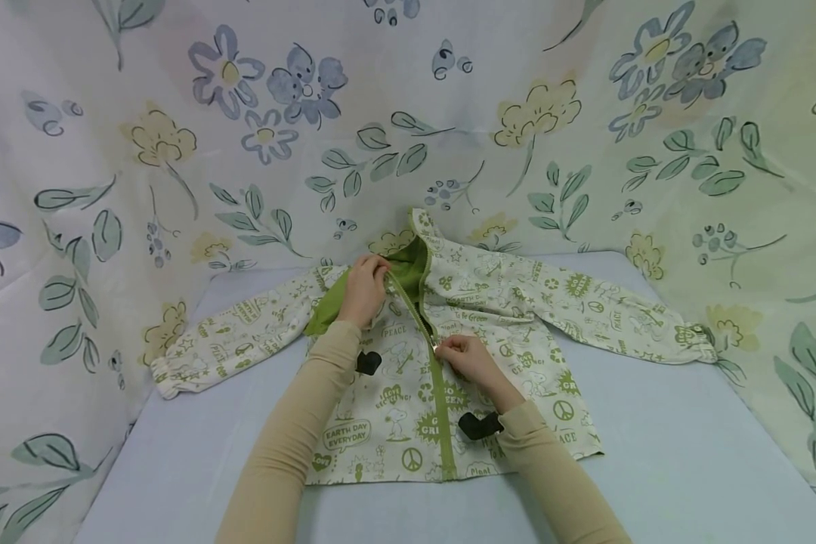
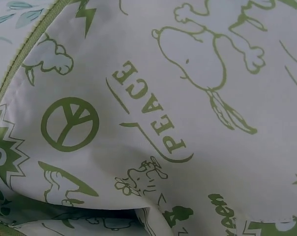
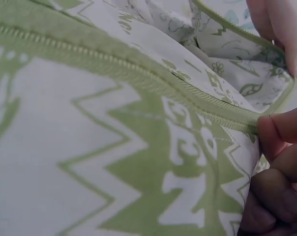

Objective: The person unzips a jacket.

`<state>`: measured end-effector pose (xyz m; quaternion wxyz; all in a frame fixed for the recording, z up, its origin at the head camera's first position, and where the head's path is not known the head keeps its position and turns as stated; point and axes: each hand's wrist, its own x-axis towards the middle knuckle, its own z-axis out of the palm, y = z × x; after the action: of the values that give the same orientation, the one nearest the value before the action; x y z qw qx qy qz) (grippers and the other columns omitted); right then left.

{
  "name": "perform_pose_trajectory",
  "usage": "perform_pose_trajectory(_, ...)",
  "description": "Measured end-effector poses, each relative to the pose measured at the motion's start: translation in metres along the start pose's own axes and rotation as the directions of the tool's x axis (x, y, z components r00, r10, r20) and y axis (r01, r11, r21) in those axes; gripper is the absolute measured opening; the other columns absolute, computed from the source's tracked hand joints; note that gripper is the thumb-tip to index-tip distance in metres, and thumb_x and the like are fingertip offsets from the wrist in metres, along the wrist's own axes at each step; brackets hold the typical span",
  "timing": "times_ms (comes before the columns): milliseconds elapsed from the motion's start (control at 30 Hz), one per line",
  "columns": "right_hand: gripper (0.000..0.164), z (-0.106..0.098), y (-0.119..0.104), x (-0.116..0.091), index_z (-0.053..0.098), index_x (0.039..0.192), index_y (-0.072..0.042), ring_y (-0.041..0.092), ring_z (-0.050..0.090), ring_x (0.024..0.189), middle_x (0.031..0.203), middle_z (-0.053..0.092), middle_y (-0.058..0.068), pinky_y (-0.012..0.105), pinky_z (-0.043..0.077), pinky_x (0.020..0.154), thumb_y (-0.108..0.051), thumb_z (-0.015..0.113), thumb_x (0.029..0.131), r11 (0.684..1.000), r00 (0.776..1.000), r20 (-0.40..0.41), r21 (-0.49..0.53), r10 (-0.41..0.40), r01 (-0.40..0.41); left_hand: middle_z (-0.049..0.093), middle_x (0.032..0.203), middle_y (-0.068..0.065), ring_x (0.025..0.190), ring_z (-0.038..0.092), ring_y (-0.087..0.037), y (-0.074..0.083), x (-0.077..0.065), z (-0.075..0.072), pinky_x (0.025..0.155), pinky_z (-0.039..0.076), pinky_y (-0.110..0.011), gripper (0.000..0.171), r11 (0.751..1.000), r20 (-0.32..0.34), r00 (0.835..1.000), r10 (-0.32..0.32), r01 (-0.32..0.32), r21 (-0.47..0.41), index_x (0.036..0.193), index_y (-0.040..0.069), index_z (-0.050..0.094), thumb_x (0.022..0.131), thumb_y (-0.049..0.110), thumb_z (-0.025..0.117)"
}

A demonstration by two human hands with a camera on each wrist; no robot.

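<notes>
A white jacket with green cartoon print (image 1: 394, 431) lies spread out, front side up. Its green zipper (image 1: 442, 408) is closed along the lower front and parted above, where the plain green lining (image 1: 408, 263) shows. My left hand (image 1: 363, 291) grips the upper front edge near the collar. Lower down, my right hand (image 1: 472, 363) pinches the zipper pull, where the two sides meet. In the right wrist view, curled right fingers (image 3: 281, 167) hold the zipper line, and the left hand (image 3: 281, 29) pinches the edge behind. The left wrist view has only printed fabric (image 2: 148, 123), no fingers.
One sleeve (image 1: 238, 325) stretches out to the left, the other (image 1: 612, 310) to the right. Under the jacket is a pale table (image 1: 197, 453). A floral cloth (image 1: 394, 91) hangs behind and at both sides. Black wrist devices (image 1: 479, 425) sit close over the fabric.
</notes>
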<state>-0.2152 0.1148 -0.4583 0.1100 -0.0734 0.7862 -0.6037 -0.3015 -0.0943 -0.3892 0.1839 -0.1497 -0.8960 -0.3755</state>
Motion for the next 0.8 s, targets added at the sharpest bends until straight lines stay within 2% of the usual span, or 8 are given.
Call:
perform_pose_trajectory(67, 0.019, 0.0, 0.001, -0.001, 0.064, 0.08, -0.005, 0.012, 0.021, 0.039, 0.044, 0.03, -0.001, 0.026, 0.025, 0.037, -0.022, 0.057, 0.084, 1.0, 1.0, 0.008, 0.0, -0.001, 0.001, 0.048, 0.101, -0.006, 0.085, 0.047, -0.017, -0.001, 0.0, 0.0, 0.067, 0.041, -0.03, 0.018, 1.0, -0.002, 1.0, 0.0, 0.0, -0.003, 0.092, 0.009, 0.058, 0.093, 0.011, 0.04)
perform_pose_trajectory(300, 0.022, -0.003, -0.022, -0.018, 0.06, 0.089, 0.008, 0.009, 0.023, 0.038, 0.046, 0.03, 0.002, 0.026, 0.026, 0.04, -0.012, 0.051, 0.088, 1.0, 0.996, 0.089, 0.029, -0.008, 0.006, 0.048, 0.101, -0.007, 0.083, 0.048, -0.017, 0.002, 0.0, -0.003, 0.066, 0.042, -0.03, 0.016, 1.0, -0.011, 1.0, -0.012, 0.012, -0.002, 0.093, 0.009, 0.058, 0.092, 0.011, 0.041)
perform_pose_trajectory(533, 0.022, -0.002, -0.019, -0.021, 0.06, 0.089, 0.009, 0.01, 0.025, 0.039, 0.048, 0.033, 0.004, 0.026, 0.028, 0.04, -0.012, 0.051, 0.087, 0.999, 0.995, 0.099, 0.025, -0.03, 0.027, 0.048, 0.101, -0.007, 0.083, 0.047, -0.018, 0.001, 0.0, -0.004, 0.067, 0.042, -0.03, 0.019, 0.999, -0.003, 1.0, -0.027, 0.027, -0.019, 0.095, 0.005, 0.058, 0.093, 0.012, 0.04)
perform_pose_trajectory(800, 0.02, -0.001, -0.01, -0.02, 0.062, 0.086, 0.005, 0.012, 0.026, 0.039, 0.047, 0.035, 0.004, 0.026, 0.028, 0.039, -0.013, 0.054, 0.086, 0.998, 0.996, 0.091, 0.067, 0.002, -0.008, 0.048, 0.099, -0.007, 0.081, 0.047, -0.018, -0.001, 0.0, -0.005, 0.066, 0.042, -0.031, 0.018, 0.999, -0.014, 0.999, -0.048, 0.047, -0.019, 0.095, 0.006, 0.057, 0.093, 0.011, 0.041)
